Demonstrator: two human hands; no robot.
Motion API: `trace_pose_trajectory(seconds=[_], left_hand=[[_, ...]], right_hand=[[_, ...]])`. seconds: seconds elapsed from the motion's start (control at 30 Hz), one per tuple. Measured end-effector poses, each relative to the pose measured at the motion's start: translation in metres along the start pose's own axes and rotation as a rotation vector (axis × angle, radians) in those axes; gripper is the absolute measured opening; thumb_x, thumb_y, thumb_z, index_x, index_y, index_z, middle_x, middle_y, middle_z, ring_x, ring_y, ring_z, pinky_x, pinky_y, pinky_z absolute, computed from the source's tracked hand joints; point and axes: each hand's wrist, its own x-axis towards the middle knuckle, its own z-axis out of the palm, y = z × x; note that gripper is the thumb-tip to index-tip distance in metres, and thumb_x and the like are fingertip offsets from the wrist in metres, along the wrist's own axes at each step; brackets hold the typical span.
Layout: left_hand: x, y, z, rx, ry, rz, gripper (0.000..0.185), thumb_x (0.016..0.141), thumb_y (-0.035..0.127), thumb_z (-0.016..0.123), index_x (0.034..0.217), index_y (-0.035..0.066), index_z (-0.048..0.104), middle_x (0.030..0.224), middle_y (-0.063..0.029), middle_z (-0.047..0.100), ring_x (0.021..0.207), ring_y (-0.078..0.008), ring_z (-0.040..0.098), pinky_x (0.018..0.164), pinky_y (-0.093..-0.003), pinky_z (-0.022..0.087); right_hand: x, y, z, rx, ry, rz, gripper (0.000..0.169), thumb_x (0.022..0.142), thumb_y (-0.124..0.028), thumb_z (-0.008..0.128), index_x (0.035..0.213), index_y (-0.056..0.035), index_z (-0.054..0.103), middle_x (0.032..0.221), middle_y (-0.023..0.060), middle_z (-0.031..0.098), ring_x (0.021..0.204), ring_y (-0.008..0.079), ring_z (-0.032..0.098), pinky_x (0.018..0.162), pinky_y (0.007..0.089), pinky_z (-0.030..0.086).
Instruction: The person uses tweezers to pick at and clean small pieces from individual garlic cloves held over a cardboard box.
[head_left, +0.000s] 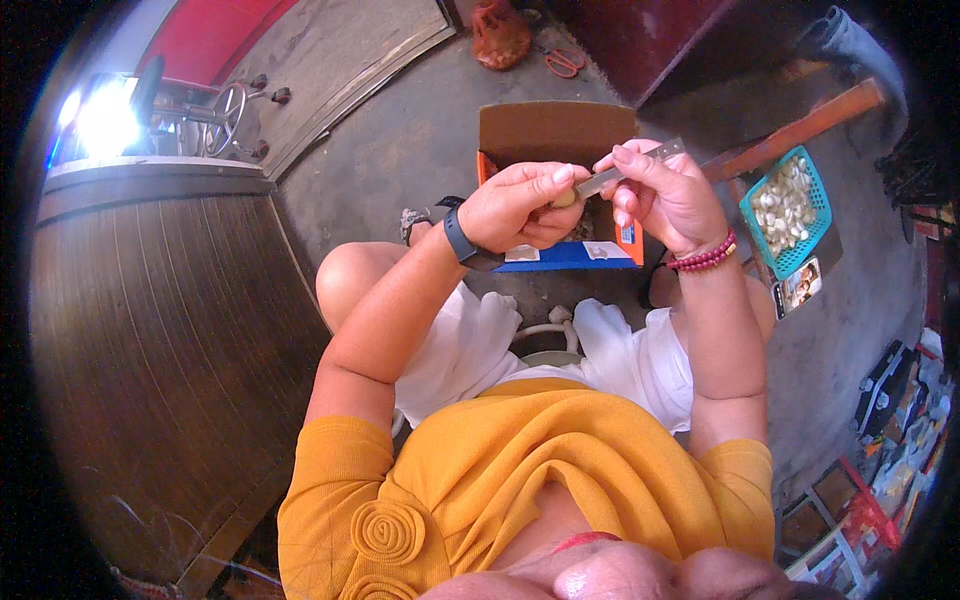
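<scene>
My left hand pinches a small pale yellowish clove, probably garlic, between thumb and fingers. In my right hand is a thin flat metal blade, its inner end against or very near the clove. The blade's outer end sticks out past my right fingers. Both hands are above an open cardboard box with orange sides and a blue front flap; its contents are mostly hidden beneath them. To the right, a turquoise plastic basket holds many peeled white cloves.
A smartphone with a lit screen lies by the basket. Past the box are red-handled scissors and a red plastic bag. A wooden bar runs at upper right. A dark wood-panelled cabinet stands at left.
</scene>
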Motion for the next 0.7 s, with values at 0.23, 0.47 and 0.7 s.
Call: trace_pose_trajectory(seconds=[0.23, 0.47, 0.7], left_hand=[[0.002, -0.002, 0.0, -0.076, -0.026, 0.045, 0.045, 0.099, 0.038, 0.036, 0.122, 0.0, 0.044, 0.063, 0.0028, 0.031, 0.048, -0.0051, 0.025, 0.042, -0.0199, 0.022], [0.003, -0.002, -0.001, -0.151, 0.117, 0.06, 0.032, 0.098, 0.036, 0.04, 0.106, 0.006, 0.049, 0.063, 0.0016, 0.035, 0.048, -0.0064, 0.027, 0.041, -0.0209, 0.022], [0.004, -0.002, -0.004, 0.014, 0.352, 0.17, 0.026, 0.096, 0.031, 0.048, 0.09, 0.007, 0.055, 0.067, -0.0012, 0.048, 0.049, -0.007, 0.036, 0.041, -0.0215, 0.025]], right_hand=[[0.001, 0.003, 0.002, 0.076, 0.02, 0.002, 0.022, 0.091, -0.018, 0.057, 0.092, 0.0031, 0.063, 0.074, 0.0099, 0.063, 0.055, 0.0107, 0.058, 0.051, 0.0261, 0.053], [0.001, 0.003, 0.004, -0.031, 0.031, -0.148, 0.021, 0.091, -0.018, 0.058, 0.092, 0.0022, 0.061, 0.074, 0.0092, 0.063, 0.055, 0.0099, 0.058, 0.052, 0.0257, 0.053], [-0.007, 0.0, 0.019, -0.54, 0.11, -0.377, 0.014, 0.089, -0.014, 0.06, 0.087, 0.0005, 0.06, 0.067, 0.003, 0.06, 0.056, 0.0068, 0.056, 0.053, 0.0211, 0.048]])
